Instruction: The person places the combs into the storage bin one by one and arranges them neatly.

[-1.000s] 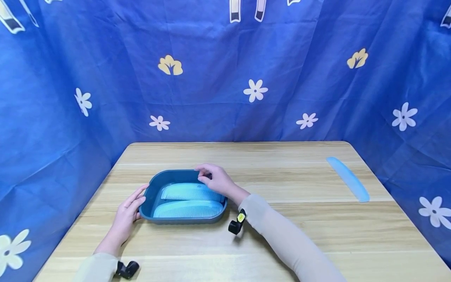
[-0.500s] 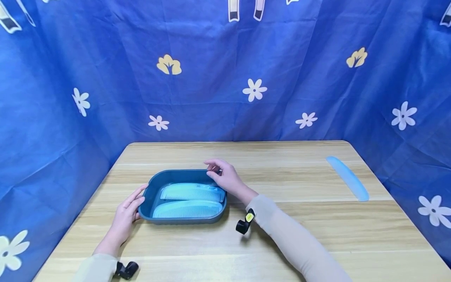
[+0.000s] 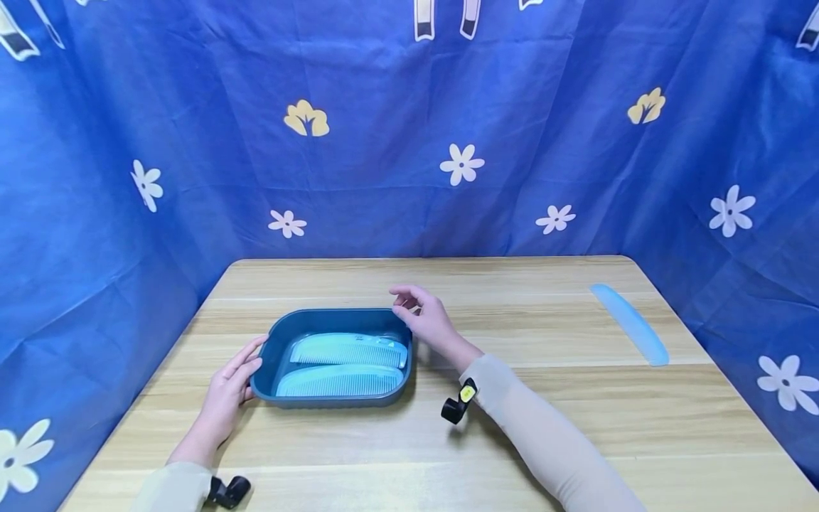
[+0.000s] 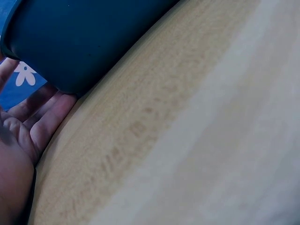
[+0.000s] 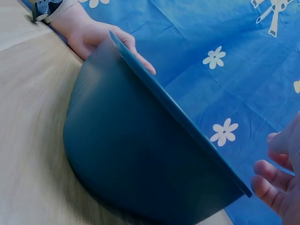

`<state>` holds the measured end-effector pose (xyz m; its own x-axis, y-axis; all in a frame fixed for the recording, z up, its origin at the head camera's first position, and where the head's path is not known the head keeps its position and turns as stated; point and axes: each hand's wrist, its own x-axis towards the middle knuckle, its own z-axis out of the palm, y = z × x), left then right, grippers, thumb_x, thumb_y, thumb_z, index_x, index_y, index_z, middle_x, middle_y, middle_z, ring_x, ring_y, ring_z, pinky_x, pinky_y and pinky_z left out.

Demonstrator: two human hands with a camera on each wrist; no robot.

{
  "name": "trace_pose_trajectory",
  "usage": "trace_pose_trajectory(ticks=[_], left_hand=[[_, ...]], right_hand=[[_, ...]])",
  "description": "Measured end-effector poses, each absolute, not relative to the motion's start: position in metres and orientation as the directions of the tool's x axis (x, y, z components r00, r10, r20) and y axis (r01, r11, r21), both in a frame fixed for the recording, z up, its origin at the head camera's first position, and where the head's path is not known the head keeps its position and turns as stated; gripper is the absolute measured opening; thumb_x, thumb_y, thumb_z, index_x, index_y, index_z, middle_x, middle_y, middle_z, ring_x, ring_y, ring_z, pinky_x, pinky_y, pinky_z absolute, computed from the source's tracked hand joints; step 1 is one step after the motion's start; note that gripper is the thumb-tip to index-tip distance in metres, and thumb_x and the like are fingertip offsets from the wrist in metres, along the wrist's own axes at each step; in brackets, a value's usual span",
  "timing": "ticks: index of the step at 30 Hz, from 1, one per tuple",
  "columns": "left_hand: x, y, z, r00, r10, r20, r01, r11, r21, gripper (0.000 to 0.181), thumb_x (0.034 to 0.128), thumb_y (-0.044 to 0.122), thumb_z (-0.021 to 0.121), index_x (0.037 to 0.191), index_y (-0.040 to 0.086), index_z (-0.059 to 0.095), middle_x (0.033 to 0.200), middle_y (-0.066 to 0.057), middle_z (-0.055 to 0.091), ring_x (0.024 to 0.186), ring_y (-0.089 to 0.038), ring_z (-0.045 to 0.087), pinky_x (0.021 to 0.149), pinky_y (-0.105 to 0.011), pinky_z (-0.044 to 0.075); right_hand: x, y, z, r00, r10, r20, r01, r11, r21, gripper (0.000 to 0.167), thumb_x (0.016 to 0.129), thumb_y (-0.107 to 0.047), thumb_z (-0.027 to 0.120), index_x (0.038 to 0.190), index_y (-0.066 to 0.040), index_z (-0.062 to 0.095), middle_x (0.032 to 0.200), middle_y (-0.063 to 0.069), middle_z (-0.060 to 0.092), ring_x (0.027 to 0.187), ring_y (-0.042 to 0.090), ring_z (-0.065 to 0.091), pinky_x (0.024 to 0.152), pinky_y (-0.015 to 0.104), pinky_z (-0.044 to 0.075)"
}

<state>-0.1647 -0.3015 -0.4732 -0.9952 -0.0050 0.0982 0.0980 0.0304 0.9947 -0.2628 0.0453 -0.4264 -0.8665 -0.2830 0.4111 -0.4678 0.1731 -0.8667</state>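
Observation:
An oval dark-teal plastic basin (image 3: 320, 402) sits on the table. Two light-blue combs lie inside it, a rear comb (image 3: 348, 348) and a front comb (image 3: 342, 380), side by side with teeth toward the front. My left hand (image 3: 225, 387) holds the basin's left end, some fingers at the rim and others low against the outer wall (image 4: 93, 42). By the back right corner of the rim, my right hand (image 3: 427, 320) hovers with loosely bent fingers and holds nothing. In the right wrist view, its fingers (image 5: 272, 180) are just beyond the rim.
Another light-blue comb (image 3: 630, 323) lies slanted on the wooden table (image 3: 512, 306), near its right edge. Blue patterned cloth (image 3: 397, 142) hangs behind the table and at both sides.
My right hand has moved rightward and slightly away from me, from above the rear comb to the basin's back right corner. The left hand, basin and combs stay in place.

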Motion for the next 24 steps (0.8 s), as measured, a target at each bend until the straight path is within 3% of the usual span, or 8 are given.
trace_pose_trajectory(ticks=[6, 14, 24], left_hand=[[-0.165, -0.302, -0.472, -0.994, -0.003, 0.106, 0.106, 0.031, 0.994, 0.045, 0.0983, 0.022, 0.048, 0.142, 0.016, 0.04, 0.111, 0.002, 0.057, 0.087, -0.005, 0.062, 0.068, -0.022, 0.052], [-0.164, -0.301, -0.473, -0.994, 0.001, 0.108, 0.108, 0.03, 0.994, 0.045, 0.0983, 0.021, 0.048, 0.142, 0.015, 0.039, 0.11, 0.002, 0.057, 0.087, -0.005, 0.062, 0.068, -0.022, 0.052], [-0.165, -0.302, -0.474, -0.994, 0.004, 0.11, 0.11, 0.023, 0.994, 0.045, 0.0985, 0.021, 0.048, 0.143, 0.015, 0.039, 0.11, 0.001, 0.057, 0.087, -0.006, 0.062, 0.068, -0.022, 0.052]], right_hand=[[-0.264, 0.053, -0.427, -0.874, -0.272, 0.402, -0.454, 0.168, -0.875, 0.028, 0.087, -0.003, 0.063, 0.115, -0.004, 0.062, 0.096, 0.011, 0.063, 0.085, 0.02, 0.057, 0.067, 0.026, 0.048], [-0.246, 0.066, -0.405, -0.871, -0.292, 0.395, -0.451, 0.16, -0.878, 0.029, 0.087, 0.006, 0.058, 0.115, 0.009, 0.057, 0.098, 0.026, 0.059, 0.084, 0.036, 0.056, 0.065, 0.025, 0.049], [-0.242, 0.085, -0.398, -0.89, -0.252, 0.381, -0.435, 0.217, -0.874, 0.029, 0.086, 0.006, 0.059, 0.115, 0.009, 0.057, 0.099, 0.025, 0.059, 0.087, 0.034, 0.057, 0.067, 0.03, 0.05]])
